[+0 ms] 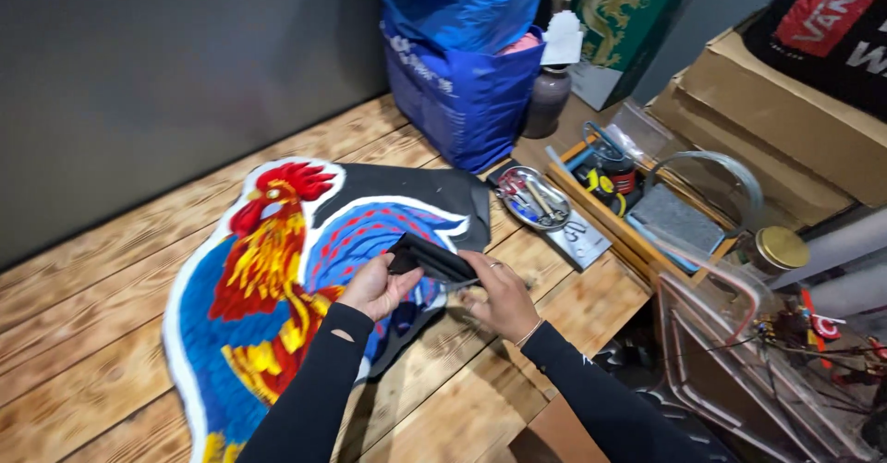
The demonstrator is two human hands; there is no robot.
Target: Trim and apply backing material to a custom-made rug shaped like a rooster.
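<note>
Two hands at work over one rooster-shaped mat (268,278), spread flat across the wooden table (102,269). Left hand (371,287) closed in a pinch grip on the near end of one small black pouch (432,260); right hand (499,297) curled shut around its other end, thumb on top. Pouch held just above the mat's right edge, near the table's right side. Toward the far right corner: one blue bag (462,75), one oval metal tray (534,199) of small tools, one dark jar (547,101), one wooden box (637,223).
</note>
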